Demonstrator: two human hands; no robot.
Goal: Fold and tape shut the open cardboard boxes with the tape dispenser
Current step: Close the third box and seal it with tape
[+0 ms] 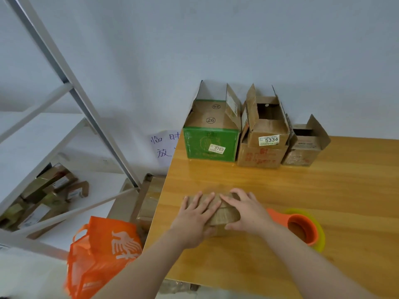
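A small brown cardboard box [225, 214] lies on the wooden table [323, 190], its top flaps folded down. My left hand [194, 216] rests flat on its left half, fingers spread. My right hand [246, 212] presses flat on its right half. An orange tape dispenser [302, 228] with a yellowish tape roll lies just right of my right hand. Three open boxes stand at the table's far edge: a green box [210, 145] labelled 3703, a brown box [264, 137] labelled 5334 nested in a larger one, and a small brown box [304, 147].
An orange shopping bag [101, 253] sits on the floor left of the table. More cartons [149, 201] are stacked by the table's left edge. A white metal shelf [64, 147] at left holds several parcels. A handwritten paper sign [164, 147] hangs on the wall.
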